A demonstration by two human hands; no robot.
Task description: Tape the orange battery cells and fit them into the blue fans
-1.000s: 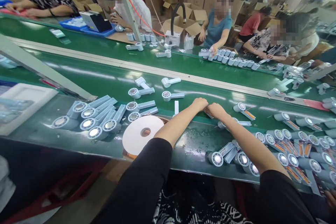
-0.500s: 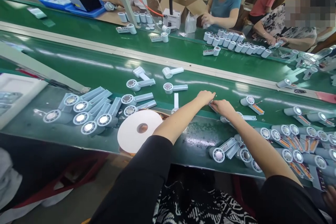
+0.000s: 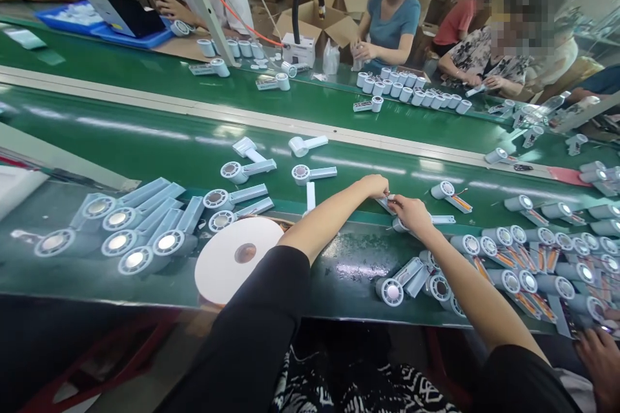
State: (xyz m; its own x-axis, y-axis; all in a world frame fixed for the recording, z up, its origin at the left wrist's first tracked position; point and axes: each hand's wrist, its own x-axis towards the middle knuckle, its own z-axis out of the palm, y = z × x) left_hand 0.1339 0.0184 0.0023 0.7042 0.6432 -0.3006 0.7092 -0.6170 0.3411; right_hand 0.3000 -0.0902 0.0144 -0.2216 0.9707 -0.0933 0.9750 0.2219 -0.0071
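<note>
My left hand (image 3: 375, 186) and my right hand (image 3: 409, 211) meet over the near edge of the green belt, fingers closed and tips almost touching. Between them shows the pale blue handle of a handheld fan housing (image 3: 384, 204); both hands pinch at it, and most of it is hidden by my fingers. Just beyond my right wrist lies another fan's handle (image 3: 443, 219). Left of my left forearm, a fan handle (image 3: 310, 195) points away from me. A large white roll (image 3: 217, 264), with a hole in its middle, lies partly behind my left sleeve.
Several fan housings (image 3: 119, 242) crowd the ledge at left. More, with orange parts in their handles (image 3: 504, 259), fill the right. A pale divider (image 3: 271, 119) runs between two belts (image 3: 194, 148). Across sit co-workers; another person's hand (image 3: 600, 355) shows at lower right.
The view has shifted, so most things sit further left. My left fingers, stretched out before, are now curled in against the right fingertips at the handle.
</note>
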